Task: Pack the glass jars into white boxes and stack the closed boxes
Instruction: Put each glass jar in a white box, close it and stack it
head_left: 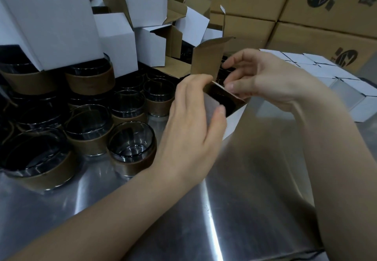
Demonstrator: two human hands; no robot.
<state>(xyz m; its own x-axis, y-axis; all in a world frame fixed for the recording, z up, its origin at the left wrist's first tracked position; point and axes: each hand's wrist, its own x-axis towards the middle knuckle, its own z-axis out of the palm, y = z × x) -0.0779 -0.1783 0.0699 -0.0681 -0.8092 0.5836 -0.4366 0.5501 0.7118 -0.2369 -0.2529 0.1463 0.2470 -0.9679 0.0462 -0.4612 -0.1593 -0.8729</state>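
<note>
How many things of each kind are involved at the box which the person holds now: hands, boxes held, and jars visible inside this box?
hands: 2, the left hand and the right hand
white box held, its lid still open: 1
glass jar seen dark inside it: 1
total: 4
</note>
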